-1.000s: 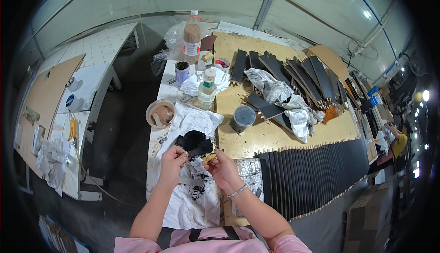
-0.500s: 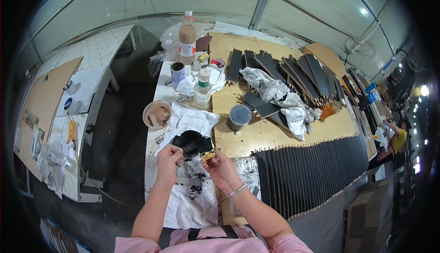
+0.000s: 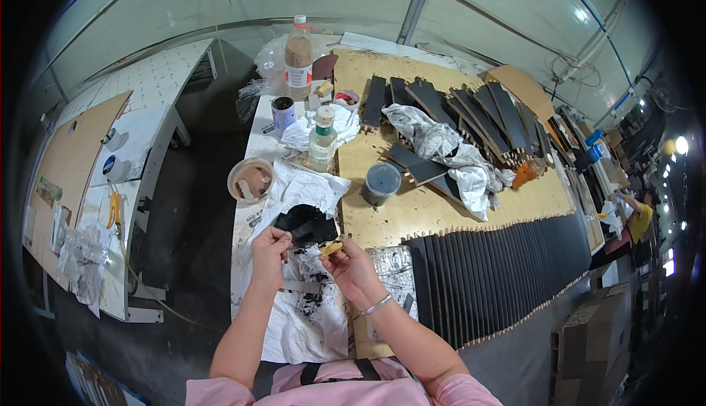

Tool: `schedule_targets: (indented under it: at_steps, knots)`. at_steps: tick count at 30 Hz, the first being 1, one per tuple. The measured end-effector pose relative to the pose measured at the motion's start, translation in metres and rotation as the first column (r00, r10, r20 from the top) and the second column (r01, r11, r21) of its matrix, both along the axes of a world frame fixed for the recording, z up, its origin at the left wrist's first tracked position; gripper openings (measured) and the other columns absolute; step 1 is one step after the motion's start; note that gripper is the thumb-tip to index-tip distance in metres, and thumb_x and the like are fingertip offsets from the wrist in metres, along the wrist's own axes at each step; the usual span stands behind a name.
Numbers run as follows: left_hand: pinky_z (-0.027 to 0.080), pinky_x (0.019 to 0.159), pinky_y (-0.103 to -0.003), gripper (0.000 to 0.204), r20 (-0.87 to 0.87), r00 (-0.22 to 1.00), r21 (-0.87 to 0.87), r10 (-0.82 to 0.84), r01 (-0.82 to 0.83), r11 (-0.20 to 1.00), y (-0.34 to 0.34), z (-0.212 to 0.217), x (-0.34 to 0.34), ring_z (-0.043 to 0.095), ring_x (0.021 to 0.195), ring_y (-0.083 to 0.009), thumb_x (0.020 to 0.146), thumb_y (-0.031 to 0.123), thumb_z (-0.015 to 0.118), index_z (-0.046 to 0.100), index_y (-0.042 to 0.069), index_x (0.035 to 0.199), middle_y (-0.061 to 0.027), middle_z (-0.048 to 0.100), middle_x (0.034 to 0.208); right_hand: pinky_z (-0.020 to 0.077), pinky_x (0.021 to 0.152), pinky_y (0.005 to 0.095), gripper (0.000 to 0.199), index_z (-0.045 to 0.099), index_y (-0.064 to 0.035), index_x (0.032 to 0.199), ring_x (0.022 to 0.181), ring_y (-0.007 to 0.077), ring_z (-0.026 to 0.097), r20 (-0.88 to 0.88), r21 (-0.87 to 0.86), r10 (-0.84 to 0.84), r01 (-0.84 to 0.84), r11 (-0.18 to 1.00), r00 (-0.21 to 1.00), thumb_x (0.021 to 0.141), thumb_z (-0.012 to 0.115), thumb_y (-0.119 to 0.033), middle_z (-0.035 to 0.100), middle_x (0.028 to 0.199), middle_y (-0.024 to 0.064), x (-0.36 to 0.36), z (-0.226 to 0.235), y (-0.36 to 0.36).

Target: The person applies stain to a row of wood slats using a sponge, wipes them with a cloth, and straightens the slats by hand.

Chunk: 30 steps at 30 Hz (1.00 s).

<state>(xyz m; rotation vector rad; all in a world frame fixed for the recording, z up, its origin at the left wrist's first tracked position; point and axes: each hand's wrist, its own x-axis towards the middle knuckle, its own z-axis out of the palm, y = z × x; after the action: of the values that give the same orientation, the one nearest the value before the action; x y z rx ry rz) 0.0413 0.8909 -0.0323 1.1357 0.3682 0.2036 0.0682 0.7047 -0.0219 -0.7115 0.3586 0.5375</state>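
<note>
My left hand (image 3: 271, 255) is closed in a pinch at the near-left edge of a small black flat piece (image 3: 316, 231). That piece overlaps a round black patch (image 3: 296, 216) whose kind I cannot make out. Between the fingertips of my right hand (image 3: 353, 270) is a yellow sponge piece (image 3: 330, 248), close to the black piece's right end. Under both hands spreads a white cloth (image 3: 283, 329) smeared with black. A flat grey strip (image 3: 301, 287) lies on it near black crumbs (image 3: 311, 301).
A tub of brown filler (image 3: 251, 181), a clear bottle (image 3: 323, 141) and a dark-filled cup (image 3: 381, 183) stand beyond my hands. Black slats (image 3: 500, 281) lie in a row at right; more (image 3: 434, 108) are piled behind with stained rags (image 3: 423, 130). A person (image 3: 638, 222) is far right.
The black flat piece has shifted and turned, its flat face now showing more clearly to the right of my left hand. Both hands have moved only slightly, each keeping its hold.
</note>
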Motion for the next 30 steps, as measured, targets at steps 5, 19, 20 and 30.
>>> schedule_targets:
  at_steps: [5, 19, 20, 30]
  knots:
    - [0.036, 0.055, -0.022, 0.01, -0.095, 0.992, -0.005, -0.084, 0.083, 0.996, -0.006, -0.001, 0.0, 0.051, 0.062, -0.0061, 0.093, 0.003, 0.071, 0.064, 0.006, 0.087, -0.0011, 0.064, 0.076, 0.0573, 0.078, 0.034, 0.03, 0.061, -0.0057, 0.093, 0.086, 0.0245, 0.069, -0.036, -0.074, -0.037, 0.034, 0.997, 0.999, 0.11, 0.052, -0.029, 0.068, 0.087, 0.0072, -0.002, 0.011, 0.002]
    - [0.037, 0.058, -0.024, 0.005, -0.052, 0.994, 0.262, 0.091, -0.075, 0.962, 0.023, -0.034, 0.035, 0.05, 0.064, -0.0045, 0.092, -0.002, 0.071, 0.069, 0.0, 0.089, 0.0019, 0.062, 0.074, 0.0556, 0.073, 0.031, 0.032, 0.057, -0.0105, 0.082, 0.081, 0.0225, 0.068, -0.067, 0.049, -0.027, 0.031, 0.998, 0.997, 0.109, 0.056, -0.027, 0.059, 0.075, 0.0006, -0.034, 0.03, -0.053]
    - [0.038, 0.059, -0.024, 0.003, -0.019, 0.997, 0.25, 0.07, -0.063, 0.966, 0.023, -0.039, 0.037, 0.051, 0.065, -0.0045, 0.092, -0.001, 0.071, 0.069, 0.0, 0.09, 0.0018, 0.062, 0.074, 0.0555, 0.075, 0.0321, 0.032, 0.058, -0.01, 0.082, 0.083, 0.0233, 0.068, -0.086, 0.064, -0.033, 0.039, 0.997, 0.996, 0.108, 0.057, -0.027, 0.06, 0.075, 0.0017, -0.037, 0.032, -0.062]
    - [0.051, 0.076, -0.04, 0.031, 0.038, 0.946, 0.928, 0.323, -0.153, 0.34, -0.003, -0.002, 0.037, 0.063, 0.085, -0.0252, 0.084, 0.012, 0.081, 0.069, 0.009, 0.113, -0.0072, 0.061, 0.093, 0.0563, 0.078, 0.0329, 0.026, 0.068, -0.0052, 0.116, 0.093, 0.024, 0.068, -0.048, 0.154, -0.23, 0.235, 0.96, 0.972, 0.106, 0.059, -0.027, 0.074, 0.106, 0.0098, -0.1, 0.054, -0.161]
